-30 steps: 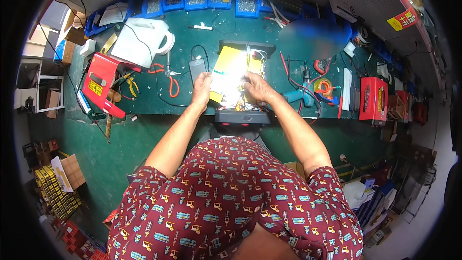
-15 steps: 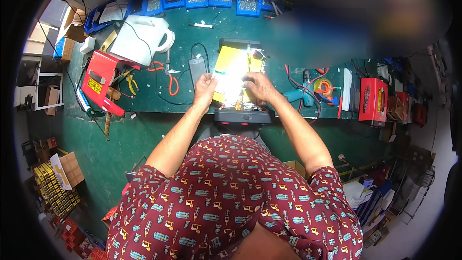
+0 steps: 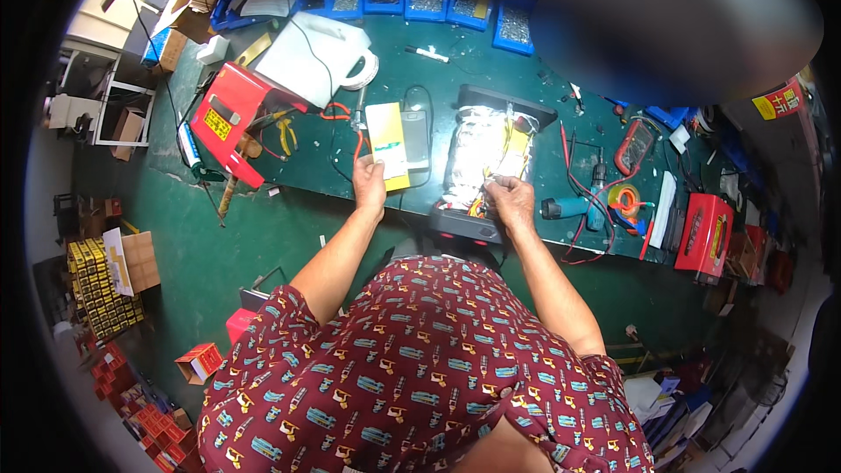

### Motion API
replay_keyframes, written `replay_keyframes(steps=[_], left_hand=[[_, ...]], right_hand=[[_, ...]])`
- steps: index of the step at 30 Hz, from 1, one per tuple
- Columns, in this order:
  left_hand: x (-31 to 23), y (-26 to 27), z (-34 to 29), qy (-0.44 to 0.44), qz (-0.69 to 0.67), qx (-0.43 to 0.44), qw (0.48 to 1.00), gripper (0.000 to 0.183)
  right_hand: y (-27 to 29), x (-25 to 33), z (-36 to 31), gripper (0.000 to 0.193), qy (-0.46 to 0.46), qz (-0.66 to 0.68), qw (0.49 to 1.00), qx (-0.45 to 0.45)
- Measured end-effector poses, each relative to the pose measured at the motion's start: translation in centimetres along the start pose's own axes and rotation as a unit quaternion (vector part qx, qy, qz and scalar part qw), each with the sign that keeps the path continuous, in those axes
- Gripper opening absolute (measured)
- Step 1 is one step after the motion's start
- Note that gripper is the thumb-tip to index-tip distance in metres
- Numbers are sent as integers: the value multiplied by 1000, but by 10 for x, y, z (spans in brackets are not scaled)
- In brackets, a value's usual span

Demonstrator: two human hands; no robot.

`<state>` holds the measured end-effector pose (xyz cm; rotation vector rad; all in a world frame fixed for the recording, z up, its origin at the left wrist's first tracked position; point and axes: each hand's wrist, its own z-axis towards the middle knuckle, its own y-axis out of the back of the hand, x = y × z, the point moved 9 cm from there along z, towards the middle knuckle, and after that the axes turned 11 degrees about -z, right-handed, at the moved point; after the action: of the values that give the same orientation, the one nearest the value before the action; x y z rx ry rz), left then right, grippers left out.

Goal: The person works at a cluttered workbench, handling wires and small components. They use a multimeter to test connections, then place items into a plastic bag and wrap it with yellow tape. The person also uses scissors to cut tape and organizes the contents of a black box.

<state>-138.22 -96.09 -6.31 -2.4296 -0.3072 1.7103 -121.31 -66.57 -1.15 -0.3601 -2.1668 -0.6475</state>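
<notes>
While the left hand [image 3: 371,186] grips the lower left edge of the card [image 3: 396,182], thumb on its face, the right hand [image 3: 512,201] is positioned at the near end of the unit [image 3: 469,144]. In the head view, the card is yellow with a white area on its face; it is held upright in the picture, left of the unit and apart from it. It overlaps the left side of the grey adapter [image 3: 419,142].

The unit is open on its upper side and stands at the near edge of the green counter [image 3: 399,83]. Dark end plates close its far and near ends. Its inside is brightly lit, and much detail is lost in glare. The fingers of the right hand are bent inward over the wires [image 3: 477,206]; whether they pinch a wire cannot be told.

Left of the card are the pliers [image 3: 286,134], the red cover [image 3: 229,118] and, farther back, the white jug [image 3: 320,57]. Right of the unit are the drill [image 3: 574,207], the tape roll [image 3: 624,200], the meter [image 3: 632,147] and the red box [image 3: 703,235]. Blue bins [image 3: 512,28] line the rear of the counter.
</notes>
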Motion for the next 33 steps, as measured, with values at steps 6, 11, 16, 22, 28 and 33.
replay_keyframes(steps=[6, 11, 16, 22, 28, 33], left_hand=[[-2, 90, 23, 7, 73, -136, 988, 23], [-2, 148, 39, -38, 61, -295, 953, 20], [-37, 171, 76, -62, 189, -237, 951, 23], [-80, 72, 83, -232, 476, 27, 848, 35], [-31, 16, 114, -23, 621, 136, 771, 29], [-26, 12, 102, -51, 613, 135, 777, 18]], right_hand=[[-11, -9, 2, 31, -23, 18, 1000, 11], [-8, -10, -2, 31, -40, 49, 998, -14], [-9, -3, -6, 26, -24, 69, 997, 3], [-10, 3, -13, 27, -52, 89, 995, 18], [-10, 12, -21, 29, -81, 120, 989, 39], [-2, 10, -23, 27, -61, 131, 989, 26]])
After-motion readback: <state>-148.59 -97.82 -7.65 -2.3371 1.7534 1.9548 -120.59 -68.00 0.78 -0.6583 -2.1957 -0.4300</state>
